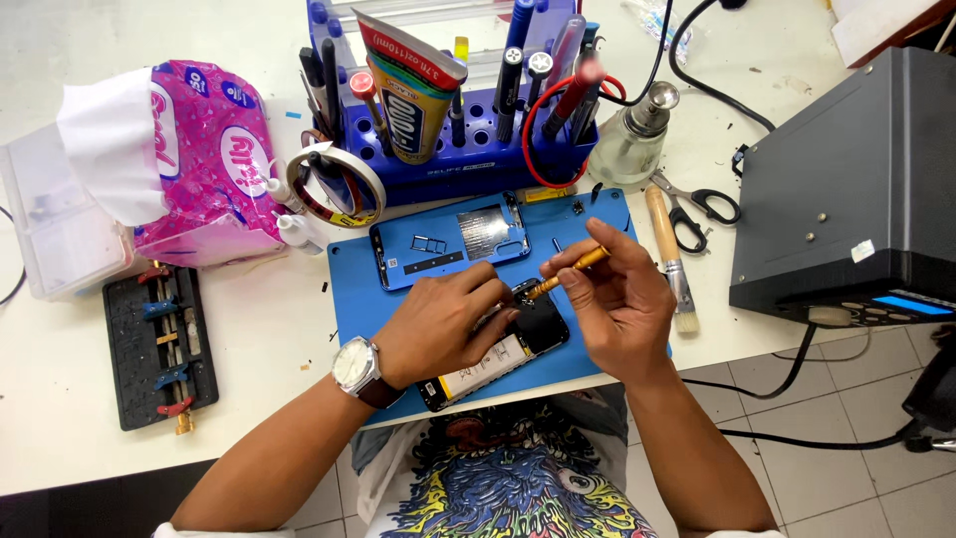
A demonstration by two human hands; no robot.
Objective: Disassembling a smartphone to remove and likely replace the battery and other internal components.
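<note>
I am watching my left hand (438, 324) pressing down on the opened phone (498, 349), its fingers (488, 289) curled over the phone's upper edge and holding it flat on the blue work mat (349, 289). My right hand (622, 304) is gripping a small orange-handled screwdriver (568, 271), fingers pinched narrow around the handle, with the tip pointing down at the phone's top end, just beside my left fingertips. The phone is lying tilted at the near edge of the mat, its pale battery (478, 367) showing below my left palm.

Just behind the hands, the detached blue back cover (448, 244) is lying on the mat, close enough to be crowding the working space. Behind that, a blue tool rack (468, 154) full of pens, drivers and a glue tube is standing at the mat's far edge, with a tape roll (337, 184) leaning at its left. To the right, a wooden-handled brush (669, 254) and scissors (697, 209) are lying on the white tabletop (269, 349), near a glass bottle (637, 134) and a dark grey machine (846, 189). Left of the mat, a pink tissue pack (199, 149) and a black clamp fixture (159, 344) are sitting well apart from the hands.
</note>
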